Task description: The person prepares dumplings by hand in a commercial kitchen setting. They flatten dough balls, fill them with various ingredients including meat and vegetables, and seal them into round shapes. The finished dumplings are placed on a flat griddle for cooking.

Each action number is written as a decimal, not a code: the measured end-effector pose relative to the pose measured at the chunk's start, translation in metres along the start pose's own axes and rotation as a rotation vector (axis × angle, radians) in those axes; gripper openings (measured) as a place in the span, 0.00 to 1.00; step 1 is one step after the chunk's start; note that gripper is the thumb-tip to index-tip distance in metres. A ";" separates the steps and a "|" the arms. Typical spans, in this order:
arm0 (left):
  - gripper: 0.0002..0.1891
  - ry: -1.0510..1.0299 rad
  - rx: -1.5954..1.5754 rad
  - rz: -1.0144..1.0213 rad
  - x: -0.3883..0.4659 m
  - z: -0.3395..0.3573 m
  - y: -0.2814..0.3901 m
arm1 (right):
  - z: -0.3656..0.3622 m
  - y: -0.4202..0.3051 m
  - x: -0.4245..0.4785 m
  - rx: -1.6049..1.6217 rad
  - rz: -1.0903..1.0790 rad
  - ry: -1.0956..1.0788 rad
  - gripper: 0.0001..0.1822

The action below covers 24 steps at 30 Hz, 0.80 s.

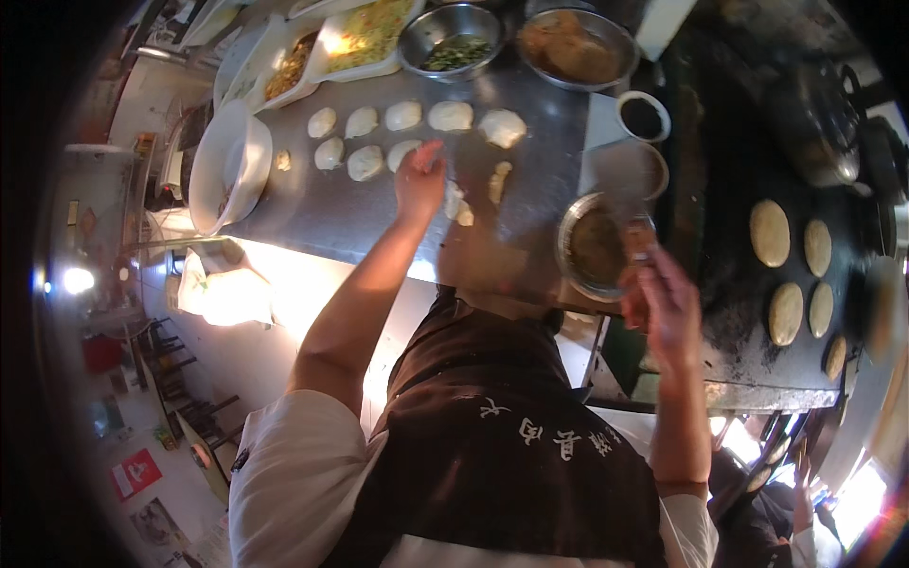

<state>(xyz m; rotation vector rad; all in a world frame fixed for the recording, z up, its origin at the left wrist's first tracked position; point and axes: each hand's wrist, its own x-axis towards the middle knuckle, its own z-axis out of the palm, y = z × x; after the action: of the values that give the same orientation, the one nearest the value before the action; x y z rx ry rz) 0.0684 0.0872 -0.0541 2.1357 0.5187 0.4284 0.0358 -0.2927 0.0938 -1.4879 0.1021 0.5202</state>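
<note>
My right hand (664,302) grips the handle of a flat, broad-bladed spatula (628,174), its blade blurred, beside a metal bowl (564,248) with brownish contents. My left hand (420,184) hovers at a ball of dough (403,155), covering part of it; whether its fingers hold anything is unclear. Two rows of dough balls (451,116) lie along the steel worktop (305,206). To the right of my left hand are a narrow strip of dough (500,182) and a smaller torn piece (460,206).
At right, several round flatbreads (786,314) lie on a dark griddle (731,334) near a lidded pot (809,128). Filling trays (366,35), a bowl of chopped greens (454,53) and a bowl of brown paste (575,50) line the back. A white basin (241,170) stands left.
</note>
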 end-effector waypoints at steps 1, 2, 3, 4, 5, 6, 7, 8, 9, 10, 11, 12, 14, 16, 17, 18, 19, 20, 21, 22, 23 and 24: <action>0.15 0.063 0.112 0.111 0.025 -0.010 -0.026 | 0.032 0.004 0.015 0.118 0.077 -0.087 0.19; 0.17 -0.010 0.041 0.171 0.040 -0.004 -0.023 | 0.053 0.005 0.029 0.129 0.103 -0.091 0.15; 0.18 -0.095 -0.037 0.243 0.059 0.009 -0.011 | 0.063 0.016 0.054 0.182 0.237 -0.145 0.13; 0.21 -0.218 0.025 0.317 0.077 0.023 0.006 | 0.074 0.027 0.084 0.244 0.367 -0.193 0.13; 0.25 -0.341 0.080 0.390 0.087 0.042 0.021 | 0.098 0.035 0.108 0.202 0.403 -0.122 0.13; 0.28 -0.324 0.035 0.490 0.098 0.057 0.004 | 0.133 0.031 0.127 0.108 0.352 -0.073 0.12; 0.31 -0.299 -0.007 0.589 0.110 0.068 -0.016 | 0.154 0.043 0.148 0.111 0.248 -0.140 0.11; 0.32 -0.320 -0.025 0.489 0.116 0.076 -0.009 | 0.172 0.039 0.152 0.102 0.235 -0.051 0.11; 0.32 -0.359 -0.041 0.397 0.119 0.074 0.008 | 0.191 0.031 0.150 0.102 0.221 0.054 0.11; 0.32 -0.369 -0.113 0.342 0.120 0.064 0.018 | 0.192 0.032 0.138 0.119 0.168 0.010 0.11; 0.30 -0.357 -0.241 0.328 0.117 0.044 0.027 | 0.192 0.032 0.117 0.130 0.122 -0.041 0.11; 0.29 -0.384 -0.253 0.386 0.110 0.017 0.026 | 0.203 0.019 0.093 0.096 0.068 -0.074 0.13; 0.27 -0.327 -0.260 0.553 0.088 -0.041 0.002 | 0.215 0.015 0.049 0.083 0.075 0.017 0.23; 0.25 -0.332 -0.185 0.704 0.049 -0.096 -0.045 | 0.216 0.012 0.035 0.001 0.174 0.179 0.23; 0.24 -0.415 -0.115 0.747 0.031 -0.118 -0.067 | 0.214 0.016 0.033 -0.063 0.239 0.282 0.23; 0.24 -0.513 -0.050 0.730 0.021 -0.131 -0.074 | 0.211 0.024 0.038 -0.081 0.196 0.321 0.24; 0.23 -0.605 0.009 0.710 0.010 -0.141 -0.078 | 0.203 0.035 0.052 -0.108 0.152 0.361 0.24; 0.23 -0.685 0.073 0.694 0.004 -0.145 -0.081 | 0.194 0.049 0.065 0.089 0.045 0.343 0.25; 0.23 -0.674 -0.015 0.625 0.011 -0.136 -0.085 | 0.197 0.058 0.074 -0.139 -0.103 0.469 0.24; 0.24 -0.650 -0.092 0.549 0.023 -0.121 -0.087 | 0.208 0.065 0.085 -0.366 -0.253 0.573 0.24; 0.24 -0.625 -0.170 0.473 0.027 -0.111 -0.087 | 0.218 0.070 0.089 -0.595 -0.405 0.675 0.24; 0.24 -0.618 -0.020 0.698 0.028 -0.113 -0.071 | 0.230 0.069 0.086 -0.488 -0.380 0.588 0.24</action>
<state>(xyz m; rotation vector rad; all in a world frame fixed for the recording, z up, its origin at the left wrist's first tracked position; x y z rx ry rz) 0.0232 0.2160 -0.0458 2.2345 -0.5912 0.1185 0.0278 -0.0484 0.0207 -2.0460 0.1538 -0.2329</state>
